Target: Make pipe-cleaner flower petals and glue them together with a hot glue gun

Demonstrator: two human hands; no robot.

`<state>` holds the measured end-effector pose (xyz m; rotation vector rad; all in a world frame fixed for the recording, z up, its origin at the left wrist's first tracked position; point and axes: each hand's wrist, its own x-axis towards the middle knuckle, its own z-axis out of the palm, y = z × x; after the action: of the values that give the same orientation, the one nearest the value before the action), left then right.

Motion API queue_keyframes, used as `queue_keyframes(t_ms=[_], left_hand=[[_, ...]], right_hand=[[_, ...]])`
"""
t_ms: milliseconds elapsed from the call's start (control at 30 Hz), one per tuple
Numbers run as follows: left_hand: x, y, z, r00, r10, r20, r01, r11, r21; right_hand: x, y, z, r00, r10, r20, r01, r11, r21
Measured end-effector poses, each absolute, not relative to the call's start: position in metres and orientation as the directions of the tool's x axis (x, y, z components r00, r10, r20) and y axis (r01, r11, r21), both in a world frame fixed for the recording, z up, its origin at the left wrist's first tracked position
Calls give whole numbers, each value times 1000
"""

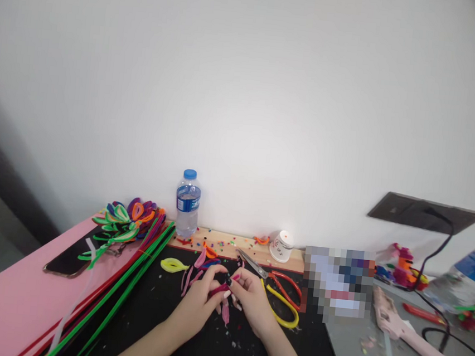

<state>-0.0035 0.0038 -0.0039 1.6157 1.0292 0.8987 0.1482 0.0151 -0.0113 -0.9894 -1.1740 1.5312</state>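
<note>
Both hands meet over the black mat (181, 329), in the middle of the view. My left hand (198, 303) pinches a dark-pink pipe cleaner piece (219, 289). The fingers of my right hand (253, 298) are closed on the same piece from the other side. A small black part shows between the fingertips, too small to name. Below the fingers hangs a pink pipe cleaner loop (225, 313); how it is joined is hidden. Left of the hands lie a yellow loop (174, 265) and pink loops (200, 259). Scissors (275, 282) with red and yellow handles lie beside my right hand.
A water bottle (187, 207) and a paper cup (282, 246) stand by the wall. Long green pipe cleaners (126, 285), a phone (69, 257) and a colourful bundle (128, 220) are at left. On the right, a pink glue gun (411, 337) trails a black cable.
</note>
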Motion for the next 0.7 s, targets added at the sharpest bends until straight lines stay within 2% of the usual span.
queue_keyframes(t_ms=[100,400,700], left_hand=[[-4,5,-8,391,920,39,255,-149,955],[-4,7,-9,393,917,68,288,-193,938],[-7,5,-7,376,925,48,367,-196,909]], right_hand=[[148,14,-12,-246,968,-53,-132,-87,-987],[150,18,-18,-212,975,-61,-310,-126,-942],[148,14,-4,-254,963,-85,-382,-181,-907]])
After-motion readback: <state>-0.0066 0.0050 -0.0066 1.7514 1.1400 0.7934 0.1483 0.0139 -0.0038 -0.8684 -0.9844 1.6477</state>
